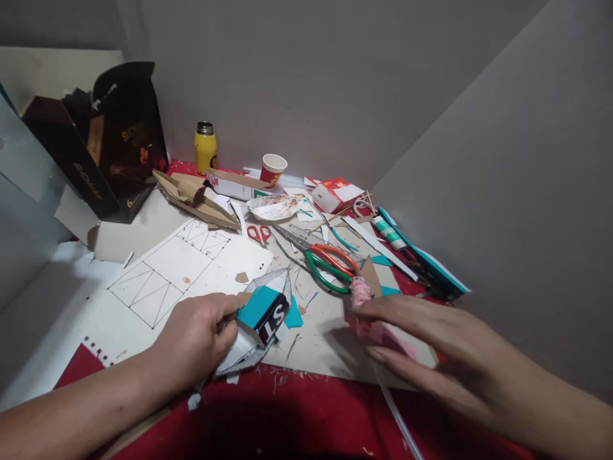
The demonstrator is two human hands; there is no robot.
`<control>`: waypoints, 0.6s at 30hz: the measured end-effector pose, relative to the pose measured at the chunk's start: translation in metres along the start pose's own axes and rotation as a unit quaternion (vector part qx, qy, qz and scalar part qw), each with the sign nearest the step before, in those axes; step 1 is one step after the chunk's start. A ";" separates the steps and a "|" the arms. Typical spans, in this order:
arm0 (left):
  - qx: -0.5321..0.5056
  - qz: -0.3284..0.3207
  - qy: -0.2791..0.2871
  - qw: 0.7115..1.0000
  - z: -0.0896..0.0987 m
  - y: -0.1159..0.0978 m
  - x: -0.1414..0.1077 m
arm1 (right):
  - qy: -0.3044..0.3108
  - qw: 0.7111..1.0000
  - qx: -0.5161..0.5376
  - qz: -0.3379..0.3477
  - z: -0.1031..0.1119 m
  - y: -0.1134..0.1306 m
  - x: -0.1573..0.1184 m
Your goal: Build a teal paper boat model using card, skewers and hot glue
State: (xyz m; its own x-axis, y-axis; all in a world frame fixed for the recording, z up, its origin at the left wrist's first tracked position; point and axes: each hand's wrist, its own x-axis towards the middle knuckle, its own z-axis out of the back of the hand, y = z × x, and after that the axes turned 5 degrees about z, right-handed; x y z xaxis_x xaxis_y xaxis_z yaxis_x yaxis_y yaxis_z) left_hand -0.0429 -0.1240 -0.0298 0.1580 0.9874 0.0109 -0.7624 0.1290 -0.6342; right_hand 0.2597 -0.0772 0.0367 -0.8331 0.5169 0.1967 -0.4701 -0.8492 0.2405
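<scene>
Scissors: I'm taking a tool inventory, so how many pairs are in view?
2: one large orange-and-green-handled pair, lying open near the middle; one small red-handled pair, just to its left. Others may be hidden.

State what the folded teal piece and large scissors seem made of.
Folded piece: likely thin cardboard, smooth and printed, judging by creases and lettering. Large scissors: dull grey blades suggest metal; smooth, evenly coloured orange and green handles suggest plastic coating, perhaps.
</scene>
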 end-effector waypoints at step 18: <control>-0.013 0.045 0.003 0.999 0.009 0.000 -0.001 | -0.017 0.988 0.134 -0.070 -0.035 0.008 0.065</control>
State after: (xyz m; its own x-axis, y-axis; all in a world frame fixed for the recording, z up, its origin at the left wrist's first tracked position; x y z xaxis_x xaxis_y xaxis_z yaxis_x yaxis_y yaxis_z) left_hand -0.0484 -0.1238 -0.0227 0.0932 0.9944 -0.0506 -0.7572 0.0378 -0.6520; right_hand 0.1919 -0.0544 0.0181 -0.7529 0.6345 0.1750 -0.4820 -0.7126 0.5099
